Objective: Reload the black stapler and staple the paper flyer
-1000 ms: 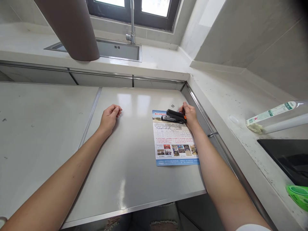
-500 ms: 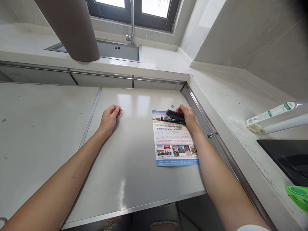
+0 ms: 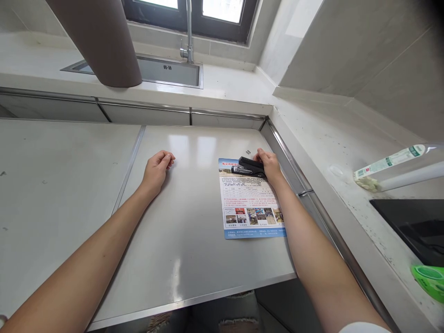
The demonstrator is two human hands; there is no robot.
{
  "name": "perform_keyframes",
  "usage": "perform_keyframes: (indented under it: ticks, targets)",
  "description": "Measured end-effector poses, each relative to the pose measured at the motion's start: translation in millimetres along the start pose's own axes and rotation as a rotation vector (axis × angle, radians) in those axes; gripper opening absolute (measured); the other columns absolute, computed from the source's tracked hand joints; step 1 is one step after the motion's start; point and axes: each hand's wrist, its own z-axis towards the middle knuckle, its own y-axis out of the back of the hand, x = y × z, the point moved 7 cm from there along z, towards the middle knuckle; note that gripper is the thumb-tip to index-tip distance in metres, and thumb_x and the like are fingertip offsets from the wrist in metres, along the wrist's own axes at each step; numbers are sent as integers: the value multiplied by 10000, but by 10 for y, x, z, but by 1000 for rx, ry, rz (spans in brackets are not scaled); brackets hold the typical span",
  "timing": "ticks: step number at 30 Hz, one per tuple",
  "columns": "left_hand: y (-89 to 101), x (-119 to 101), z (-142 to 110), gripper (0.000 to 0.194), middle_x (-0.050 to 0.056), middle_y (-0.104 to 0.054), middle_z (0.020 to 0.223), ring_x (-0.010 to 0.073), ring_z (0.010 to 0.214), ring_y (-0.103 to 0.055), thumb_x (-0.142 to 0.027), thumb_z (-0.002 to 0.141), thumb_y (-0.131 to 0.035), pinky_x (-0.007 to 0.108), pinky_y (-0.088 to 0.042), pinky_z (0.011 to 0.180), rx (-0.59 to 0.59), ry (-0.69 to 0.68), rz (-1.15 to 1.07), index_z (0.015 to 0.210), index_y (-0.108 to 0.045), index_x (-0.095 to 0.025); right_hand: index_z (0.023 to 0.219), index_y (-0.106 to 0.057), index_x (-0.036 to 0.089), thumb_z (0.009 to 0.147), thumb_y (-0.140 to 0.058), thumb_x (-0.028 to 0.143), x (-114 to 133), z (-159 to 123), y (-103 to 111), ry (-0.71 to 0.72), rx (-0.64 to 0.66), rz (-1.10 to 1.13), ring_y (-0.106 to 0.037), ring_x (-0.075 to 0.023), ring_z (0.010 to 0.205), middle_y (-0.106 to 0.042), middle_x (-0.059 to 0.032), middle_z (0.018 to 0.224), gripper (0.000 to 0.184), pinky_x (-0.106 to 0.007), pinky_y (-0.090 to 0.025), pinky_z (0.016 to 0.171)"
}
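A black stapler (image 3: 250, 167) lies over the upper part of a printed flyer (image 3: 249, 201). My right hand (image 3: 270, 165) is closed around the stapler's right end, thumb and fingers at its far side. The flyer has a blue bottom strip and small photos; my right forearm covers its lower right edge. A small strip of staples (image 3: 248, 151) sits just beyond the stapler on the grey-white table (image 3: 194, 222). To the left, my left hand (image 3: 156, 171) rests on the table with curled fingers, and nothing shows in it.
A raised counter (image 3: 236, 85) with a sink (image 3: 166, 71) and faucet (image 3: 189, 46) runs along the back. A brown column (image 3: 100, 41) rises at the back left. On the right counter are a slim tube-like pack (image 3: 390, 162), a black panel (image 3: 412, 226) and a green item (image 3: 430, 277).
Both hands, the stapler and the flyer keep their places on the table. Only the view has shifted slightly.
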Motion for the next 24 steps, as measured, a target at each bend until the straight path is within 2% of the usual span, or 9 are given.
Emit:
perform_keyframes:
  ticks: [24]
  targets:
    - [-2,-21,-14,186,26,-593,804,183,758,-529,-334,935,-562,311,-434,722,5,3,27,811,-655,-231,623,-635,221,901,-530,781,-14,9,9,-23,-8,-54,-533,-177,641,-604,-18,659,633,-317,-440,675]
